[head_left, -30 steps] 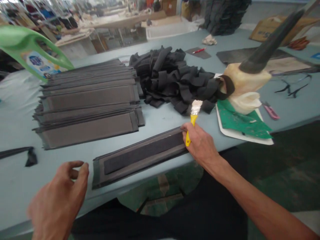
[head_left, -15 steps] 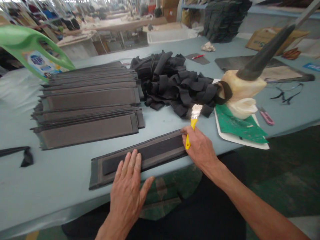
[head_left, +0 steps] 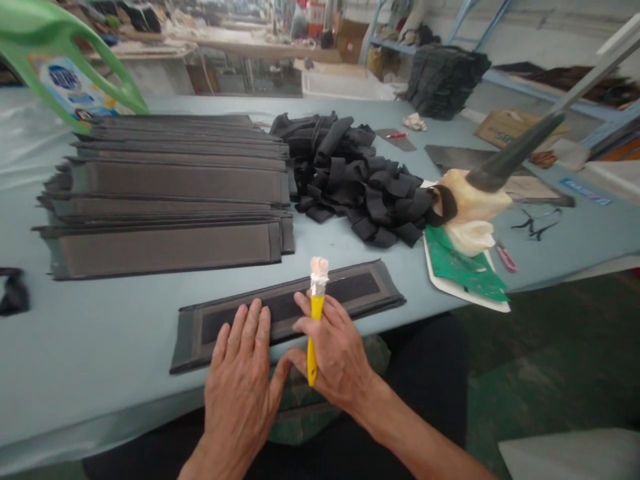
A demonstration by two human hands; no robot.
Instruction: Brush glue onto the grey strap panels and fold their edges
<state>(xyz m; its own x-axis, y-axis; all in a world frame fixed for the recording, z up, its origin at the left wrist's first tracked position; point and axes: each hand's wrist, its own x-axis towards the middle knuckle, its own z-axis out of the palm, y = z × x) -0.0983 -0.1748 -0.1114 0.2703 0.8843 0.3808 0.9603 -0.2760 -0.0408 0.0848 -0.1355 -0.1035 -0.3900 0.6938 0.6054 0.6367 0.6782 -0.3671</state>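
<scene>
A long dark fabric panel (head_left: 387, 283) with a narrower black strip (head_left: 353, 288) laid along its middle lies at the table's near edge. My left hand (head_left: 243, 367) rests flat on the left half of the panel, fingers stretched out. Held in my right hand (head_left: 335, 353) is a paintbrush (head_left: 316, 327) with a yellow handle, its whitish bristles pointing up and away from the panel. The fingers of that hand touch the strip near its centre, close to my left thumb. Part of the strip is hidden under both hands.
Behind the panel lie stacked dark panels (head_left: 170, 250) and a heap of black fabric strips (head_left: 370, 193). A green detergent jug (head_left: 75, 73) stands at the back left. On the right are a yellowish container (head_left: 463, 190), a green sheet (head_left: 463, 267) and pink-handled snips (head_left: 506, 258).
My right hand has slid left along the strip with the paintbrush, from the panel's right end to its middle. My left hand stays flat on the panel. The view has shifted slightly.
</scene>
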